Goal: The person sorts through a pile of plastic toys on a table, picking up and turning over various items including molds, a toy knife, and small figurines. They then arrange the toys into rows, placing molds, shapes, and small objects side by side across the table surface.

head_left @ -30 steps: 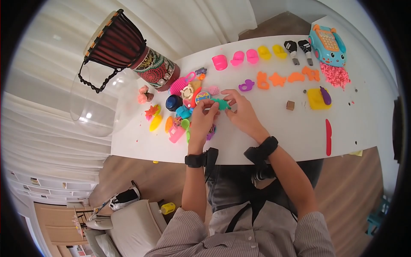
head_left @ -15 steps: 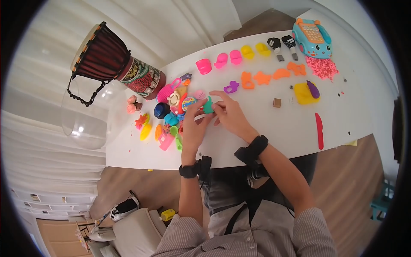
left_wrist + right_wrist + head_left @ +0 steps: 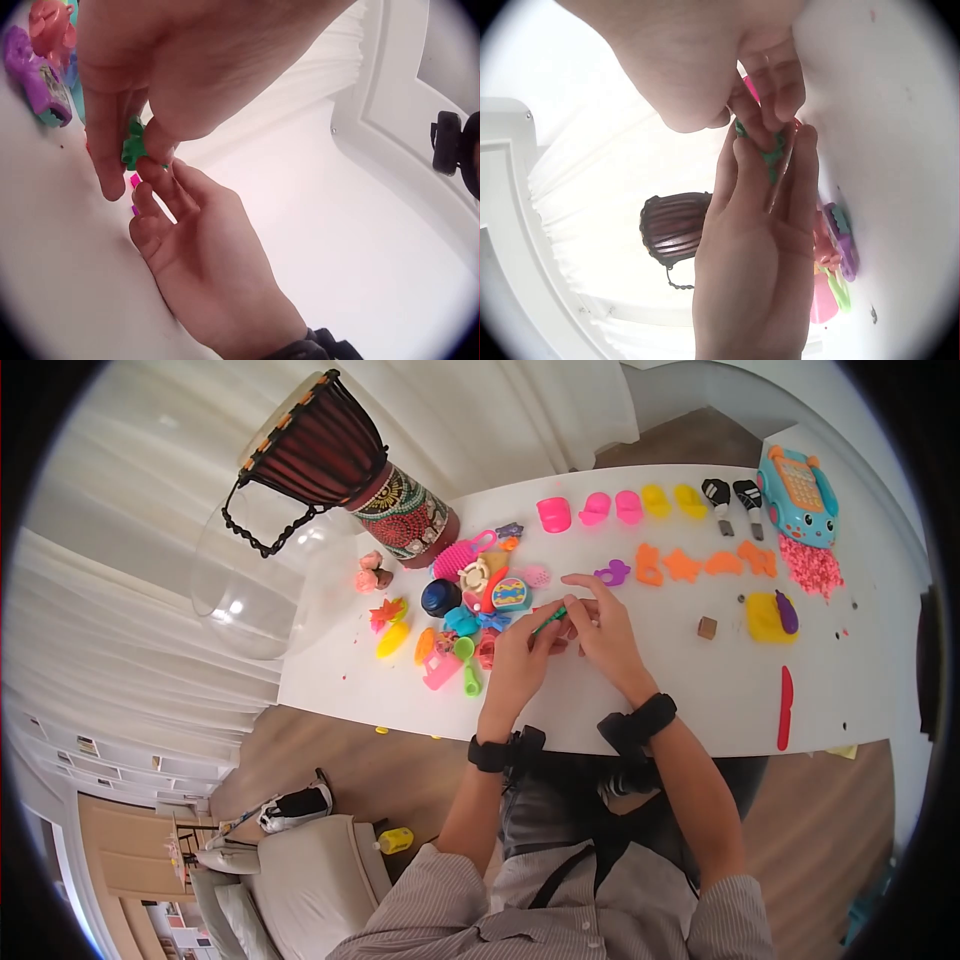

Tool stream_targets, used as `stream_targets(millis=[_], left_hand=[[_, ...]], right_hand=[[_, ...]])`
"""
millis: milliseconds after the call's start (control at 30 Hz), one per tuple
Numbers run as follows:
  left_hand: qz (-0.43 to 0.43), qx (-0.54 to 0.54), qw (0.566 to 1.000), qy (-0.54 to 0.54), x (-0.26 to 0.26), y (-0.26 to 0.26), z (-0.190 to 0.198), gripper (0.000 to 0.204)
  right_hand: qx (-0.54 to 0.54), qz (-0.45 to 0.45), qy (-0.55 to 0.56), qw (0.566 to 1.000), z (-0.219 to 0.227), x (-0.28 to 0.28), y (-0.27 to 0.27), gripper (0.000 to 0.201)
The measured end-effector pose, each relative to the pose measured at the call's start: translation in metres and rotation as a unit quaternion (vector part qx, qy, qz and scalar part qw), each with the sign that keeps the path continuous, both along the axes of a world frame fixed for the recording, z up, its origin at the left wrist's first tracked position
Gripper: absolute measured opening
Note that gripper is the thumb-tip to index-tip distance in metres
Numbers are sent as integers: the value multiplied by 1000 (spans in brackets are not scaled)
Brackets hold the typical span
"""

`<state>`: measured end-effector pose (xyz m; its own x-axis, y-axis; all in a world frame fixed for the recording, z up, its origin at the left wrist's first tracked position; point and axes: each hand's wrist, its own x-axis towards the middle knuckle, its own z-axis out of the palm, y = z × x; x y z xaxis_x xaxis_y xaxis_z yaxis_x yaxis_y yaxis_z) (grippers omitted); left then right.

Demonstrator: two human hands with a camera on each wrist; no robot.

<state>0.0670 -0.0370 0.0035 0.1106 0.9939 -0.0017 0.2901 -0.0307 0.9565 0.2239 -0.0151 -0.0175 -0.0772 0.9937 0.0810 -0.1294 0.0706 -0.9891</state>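
Between both hands, above the white table [image 3: 650, 670], is a small green dough cutter [image 3: 549, 621] with a bumpy outline. My left hand [image 3: 518, 665] pinches it between thumb and fingers. From the other side my right hand [image 3: 612, 640] grips its edge with bent fingertips. The left wrist view has the green cutter [image 3: 133, 146] partly hidden behind the left thumb. A right finger presses into the cutter [image 3: 774, 156] in the right wrist view. Just beyond the hands lie a round patterned toy [image 3: 511, 595] and a purple cutter [image 3: 612, 572].
Toys are heaped at the left, among them a green spoon [image 3: 468, 668] and a pink brush [image 3: 463, 557]. Orange cutters [image 3: 683, 566] lie in a row behind. A drum [image 3: 400, 510] stands back left, a toy phone [image 3: 802, 495] back right. A red knife [image 3: 785, 707] lies right.
The green cutter has turned from showing its broad face to nearly edge-on between the fingers. Both hands stay close together, while the head view has shifted.
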Motion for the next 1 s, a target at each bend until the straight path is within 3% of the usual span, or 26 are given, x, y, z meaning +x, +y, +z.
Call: stream_targets(millis=[67, 133, 233, 367, 433, 467, 533, 633, 767, 833, 1000], left_hand=[[0, 9, 1000, -1, -8, 0, -2, 34], [-24, 104, 990, 91, -16, 0, -1, 39], [-46, 101, 986, 121, -19, -4, 12, 42], [-26, 84, 996, 25, -25, -10, 7, 39], [58, 119, 989, 59, -27, -19, 13, 35], [59, 119, 989, 59, -32, -23, 15, 35], [163, 147, 960, 175, -45, -34, 19, 37], [181, 120, 938, 271, -70, -53, 13, 35], [170, 100, 926, 321, -80, -71, 4, 36], [172, 145, 898, 379, -83, -72, -2, 36], [190, 119, 917, 329, -86, -65, -10, 42]], right_hand=[[-14, 8, 2, 1000, 3, -1, -2, 30], [-15, 11, -4, 1000, 1, -2, -1, 27], [6, 32, -33, 999, -9, -1, 3, 22], [32, 58, -63, 996, -5, 0, 1, 20], [44, 40, -71, 996, -7, -2, 2, 21], [54, 21, -79, 995, -8, -2, 2, 23], [59, 15, -98, 993, -12, -1, 3, 23], [62, 9, -127, 990, -12, 2, 3, 24], [101, -6, -160, 982, -14, -1, 3, 23], [104, -7, -151, 983, -14, 0, 3, 23], [116, -6, -154, 981, -12, 1, 2, 21]])
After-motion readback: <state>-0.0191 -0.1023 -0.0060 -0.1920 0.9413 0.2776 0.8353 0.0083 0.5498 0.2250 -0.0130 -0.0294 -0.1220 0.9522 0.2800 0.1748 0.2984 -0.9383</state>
